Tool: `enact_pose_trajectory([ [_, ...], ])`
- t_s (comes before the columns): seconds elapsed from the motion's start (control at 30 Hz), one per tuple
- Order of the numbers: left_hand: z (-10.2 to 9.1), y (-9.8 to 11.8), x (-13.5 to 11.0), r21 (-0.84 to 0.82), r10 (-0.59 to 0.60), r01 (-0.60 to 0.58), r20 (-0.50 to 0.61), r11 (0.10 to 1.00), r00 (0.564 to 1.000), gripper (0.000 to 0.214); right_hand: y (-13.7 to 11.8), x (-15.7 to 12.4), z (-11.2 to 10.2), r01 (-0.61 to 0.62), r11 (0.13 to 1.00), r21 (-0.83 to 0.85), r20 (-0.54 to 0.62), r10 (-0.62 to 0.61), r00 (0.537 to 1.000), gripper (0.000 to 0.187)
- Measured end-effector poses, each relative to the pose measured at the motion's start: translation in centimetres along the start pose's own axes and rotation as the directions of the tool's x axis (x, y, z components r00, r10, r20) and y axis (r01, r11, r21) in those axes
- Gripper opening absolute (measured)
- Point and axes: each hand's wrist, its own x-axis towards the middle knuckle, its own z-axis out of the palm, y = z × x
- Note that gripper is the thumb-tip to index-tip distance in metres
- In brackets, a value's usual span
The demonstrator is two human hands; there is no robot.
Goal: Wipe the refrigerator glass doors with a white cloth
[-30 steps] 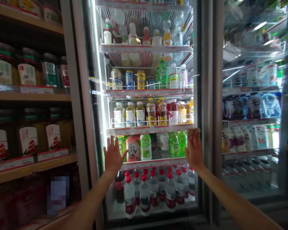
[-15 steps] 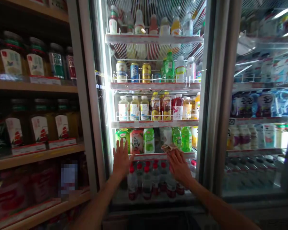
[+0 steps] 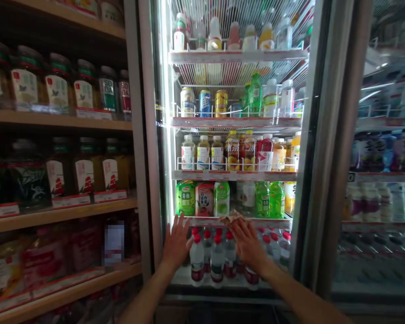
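Observation:
A glass-fronted drinks fridge stands before me, its glass door (image 3: 238,266) between my hands and the bottles. My left hand (image 3: 177,240) lies with fingers spread at the door's lower left, level with the lowest shelf edge, and holds nothing. My right hand (image 3: 246,243) presses a crumpled brownish cloth (image 3: 232,217) to the glass, a little right of centre. Behind the glass, a green drink bottle (image 3: 185,198) and a reddish one (image 3: 204,200) stand above my left hand. Red-capped water bottles (image 3: 217,261) sit low between my hands, partly covered by the right one.
Wooden shelves (image 3: 64,118) with jars and bottles run along the left. A metal door frame (image 3: 339,148) separates this door from another fridge section with bottles (image 3: 374,148) at right. Upper fridge shelves hold cans (image 3: 221,103) and bottles.
My view has turned left, so the fridge appears further right. Against the shelves, both hands have moved lower. The right hand and cloth have also slid left across the glass.

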Motion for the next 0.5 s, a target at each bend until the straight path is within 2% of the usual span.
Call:
enact_pose_trajectory([
  [0.1, -0.2, -0.8, -0.2, 0.015, -0.028, 0.028, -0.005, 0.999, 1.0, 0.056, 0.6, 4.0, -1.5, -0.134, 0.991, 0.007, -0.068, 0.134, 0.989, 0.063],
  [0.17, -0.3, -1.0, -0.3, 0.022, -0.042, 0.042, 0.005, 0.999, 0.999, 0.056, 0.3, 5.2, -1.7, -0.166, 0.986, 0.01, -0.1, 0.166, 0.981, 0.063],
  [0.33, -0.6, -1.7, -0.4, 0.016, -0.053, 0.053, -0.002, 0.998, 0.999, 0.06, -2.9, 3.2, 0.3, 0.078, 0.996, 0.039, -0.031, -0.077, 0.997, 0.064],
  [0.4, -0.7, -2.3, -0.1, 0.024, -0.061, 0.062, -0.023, 0.998, 0.998, 0.06, -4.0, 4.4, 0.5, 0.071, 0.996, 0.05, -0.038, -0.069, 0.997, 0.064],
  [0.5, -1.0, -3.4, 0.5, 0.047, -0.085, 0.088, -0.059, 0.995, 0.995, 0.061, -5.1, 7.7, -0.1, -0.008, 0.998, 0.067, -0.049, 0.011, 0.999, 0.065],
])
